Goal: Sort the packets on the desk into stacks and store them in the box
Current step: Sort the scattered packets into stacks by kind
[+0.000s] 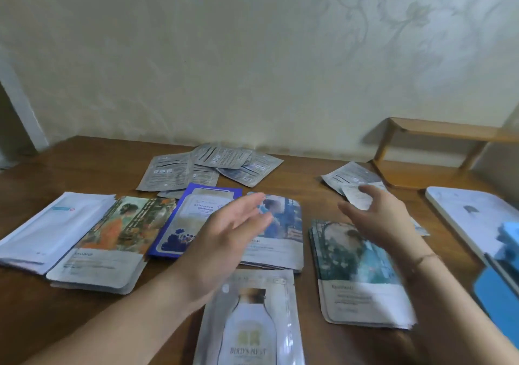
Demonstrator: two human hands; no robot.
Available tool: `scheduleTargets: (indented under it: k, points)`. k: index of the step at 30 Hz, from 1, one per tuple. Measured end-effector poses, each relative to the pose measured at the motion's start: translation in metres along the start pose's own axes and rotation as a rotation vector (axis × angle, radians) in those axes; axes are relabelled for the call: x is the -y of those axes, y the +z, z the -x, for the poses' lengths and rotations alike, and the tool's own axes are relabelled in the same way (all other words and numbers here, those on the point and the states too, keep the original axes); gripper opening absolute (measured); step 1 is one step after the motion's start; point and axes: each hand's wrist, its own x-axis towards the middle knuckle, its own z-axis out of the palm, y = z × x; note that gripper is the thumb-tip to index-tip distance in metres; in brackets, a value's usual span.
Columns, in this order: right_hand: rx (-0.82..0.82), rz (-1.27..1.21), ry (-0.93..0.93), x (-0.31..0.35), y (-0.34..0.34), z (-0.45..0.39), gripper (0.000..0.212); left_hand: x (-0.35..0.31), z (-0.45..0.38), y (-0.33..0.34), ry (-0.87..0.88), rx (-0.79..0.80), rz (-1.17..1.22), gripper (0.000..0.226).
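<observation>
Packets lie sorted in stacks on the wooden desk (84,317): a white stack (53,230) at the left, an orange-picture stack (112,241), a blue-bordered stack (191,213), a blue-picture stack (283,238), a green-picture stack (356,275) and a "Bird's Nest" packet (252,322) at the front. Loose silver packets (210,165) are heaped at the back. My left hand (227,241) hovers open over the middle stacks. My right hand (376,218) is further right, fingers pinching a small silver packet (356,199).
A white box lid or board (474,216) lies at the right edge, with blue objects (502,275) in front of it. A low wooden shelf (438,151) stands at the back right against the wall. More silver packets (351,176) lie beyond my right hand.
</observation>
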Motion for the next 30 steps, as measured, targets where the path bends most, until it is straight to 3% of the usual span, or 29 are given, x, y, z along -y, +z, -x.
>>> scheduleTargets:
  k: [3, 7, 10, 15, 22, 26, 30]
  points:
    - [0.047, 0.173, 0.18, -0.029, 0.003, -0.055, 0.065, -0.007, -0.077, 0.033, -0.062, 0.071, -0.082, 0.047]
    - [0.116, 0.21, 0.347, -0.067, 0.015, -0.087, 0.091, -0.012, -0.162, 0.08, -0.407, 0.233, 0.184, 0.062]
    - [0.123, 0.229, 0.348, -0.074, 0.019, -0.09, 0.106, -0.006, -0.202, 0.114, -0.55, 0.207, 0.316, 0.064]
    - [0.1, 0.257, 0.364, -0.075, 0.02, -0.088, 0.098, 0.018, -0.227, 0.145, -0.574, 0.113, 0.381, 0.045]
    - [0.023, 0.182, 0.31, -0.072, 0.019, -0.086, 0.089, 0.018, -0.227, 0.147, -0.548, 0.1, 0.233, 0.03]
    - [0.077, 0.036, 0.251, -0.064, 0.017, -0.082, 0.069, 0.013, -0.218, 0.147, -0.537, 0.136, 0.139, 0.042]
    - [0.104, -0.004, 0.15, -0.068, 0.02, -0.081, 0.045, 0.014, -0.212, 0.152, -0.49, 0.204, 0.208, 0.061]
